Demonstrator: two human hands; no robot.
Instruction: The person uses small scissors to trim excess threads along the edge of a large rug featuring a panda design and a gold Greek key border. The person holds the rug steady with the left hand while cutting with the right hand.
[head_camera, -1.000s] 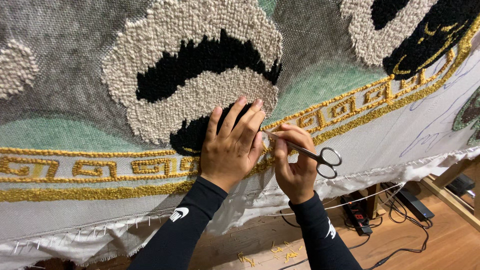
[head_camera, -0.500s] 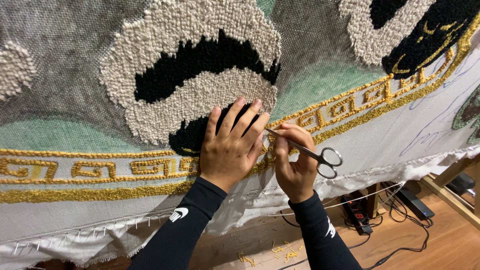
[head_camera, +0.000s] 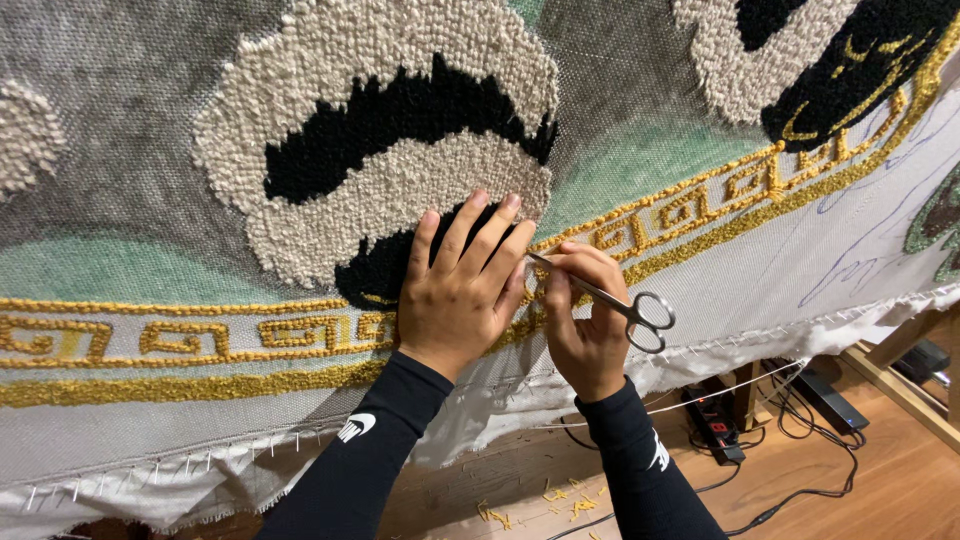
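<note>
A: Where are the scissors (head_camera: 610, 300) held, and how are they lying?

B: They are gripped in the right hand (head_camera: 588, 320), fingers closed round the shank; the long axis is slanted, loops low and right, tips pointed up-left at the gold border (head_camera: 200, 340) (the blades look shut, though this cannot be told for sure).

A: And the left hand (head_camera: 462, 290)?

B: It is laid flat on the rug (head_camera: 150, 150), fingers spread and empty, just beside the tips; the tips are met at its fingertip edge.

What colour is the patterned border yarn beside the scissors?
Golden yellow border, seen in the head view.
</note>
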